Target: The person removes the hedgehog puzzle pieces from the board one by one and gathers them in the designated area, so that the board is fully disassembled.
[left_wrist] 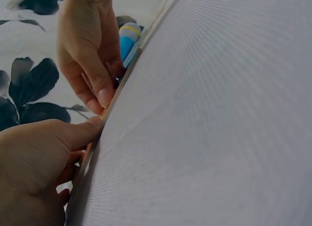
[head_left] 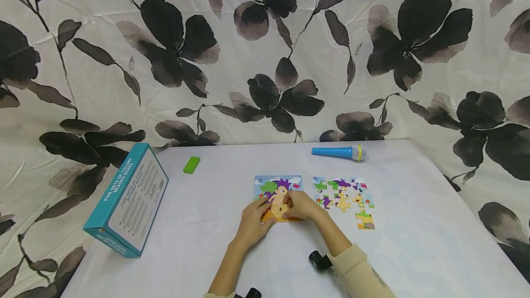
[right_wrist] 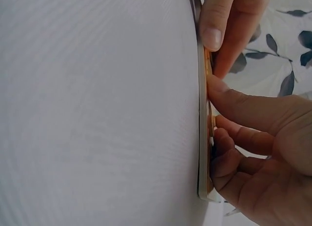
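A jigsaw puzzle board (head_left: 261, 181) with a purple-haired cartoon figure lies flat on the white table. My left hand (head_left: 250, 225) rests on its left and lower edge, fingers extended over the picture and thumb on the lower rim. On the board's right side, my right hand (head_left: 301, 205) has curled fingers and pinches a small puzzle piece (right_wrist: 215, 120) against the surface; the hand hides most of that piece. In the right wrist view the board (right_wrist: 202, 138) appears edge-on. Several loose puzzle pieces (head_left: 342, 200) lie to the right of the board.
A teal and white box (head_left: 136, 201) stands at the table's left. Behind the board are a green block (head_left: 192, 165) at left and a blue toy microphone (head_left: 333, 152) at right. A floral cloth (head_left: 265, 59) hangs along the table's back edge.
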`<state>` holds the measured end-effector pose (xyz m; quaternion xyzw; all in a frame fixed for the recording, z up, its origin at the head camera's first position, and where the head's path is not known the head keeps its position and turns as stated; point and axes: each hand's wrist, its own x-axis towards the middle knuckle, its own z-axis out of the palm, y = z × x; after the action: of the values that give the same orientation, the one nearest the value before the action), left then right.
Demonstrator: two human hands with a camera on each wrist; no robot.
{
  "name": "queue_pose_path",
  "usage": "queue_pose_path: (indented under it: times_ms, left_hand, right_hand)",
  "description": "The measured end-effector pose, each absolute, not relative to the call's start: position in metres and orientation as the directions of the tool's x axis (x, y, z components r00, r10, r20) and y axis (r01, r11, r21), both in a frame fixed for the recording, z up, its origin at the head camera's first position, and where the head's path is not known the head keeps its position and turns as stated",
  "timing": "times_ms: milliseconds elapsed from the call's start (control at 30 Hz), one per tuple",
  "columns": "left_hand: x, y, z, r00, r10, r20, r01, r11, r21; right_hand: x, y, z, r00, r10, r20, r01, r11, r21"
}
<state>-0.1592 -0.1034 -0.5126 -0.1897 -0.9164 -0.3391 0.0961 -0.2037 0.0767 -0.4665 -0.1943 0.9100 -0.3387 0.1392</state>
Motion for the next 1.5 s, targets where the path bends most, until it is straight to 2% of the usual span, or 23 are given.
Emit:
queue_pose_path:
  times_ms: [400,633,1033,1233,1500]
  left_hand:
    - [-0.159,-0.102,-0.513,-0.903,0.271,0.333,0.420,0.720,0.552]
    - [-0.159,-0.101,-0.514,-0.904,0.255,0.343,0.412,0.734,0.540]
    - [-0.161,-0.100,-0.514,-0.909,0.261,0.325,0.405,0.737,0.541]
    - [-0.161,-0.100,-0.515,-0.891,0.266,0.368,0.433,0.741,0.513]
    - [-0.162,-0.100,-0.516,-0.883,0.264,0.388,0.441,0.749,0.494]
  right_hand:
    - [-0.203,0.077,-0.469,-0.887,-0.451,-0.095,-0.269,0.674,-0.688]
    - [-0.202,0.079,-0.474,-0.899,-0.437,-0.040,-0.289,0.659,-0.695]
    - [-0.197,0.082,-0.478,-0.888,-0.457,0.044,-0.340,0.591,-0.732]
    - [-0.198,0.083,-0.480,-0.872,-0.484,0.073,-0.381,0.578,-0.722]
    - [-0.200,0.089,-0.479,-0.871,-0.487,0.065,-0.352,0.526,-0.775]
